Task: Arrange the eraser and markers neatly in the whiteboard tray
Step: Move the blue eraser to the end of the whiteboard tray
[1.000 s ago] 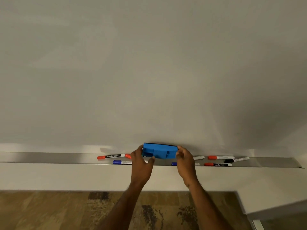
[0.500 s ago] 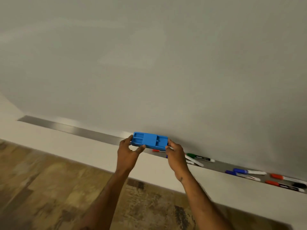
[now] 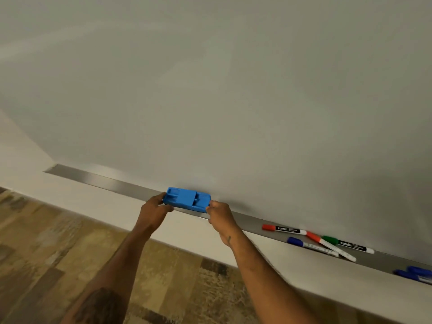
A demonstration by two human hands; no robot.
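Off-white wall (image 3: 77, 202), patchy brown floor (image 3: 46, 249), maybe wood-look.

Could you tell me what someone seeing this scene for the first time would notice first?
The bright blue eraser stands out at once, gripped at its two ends by the left hand and the right hand over the metal whiteboard tray. Next come the markers lying loosely in the tray to the right: a red-capped marker alone, then a blue, a red and a green one crossing each other.
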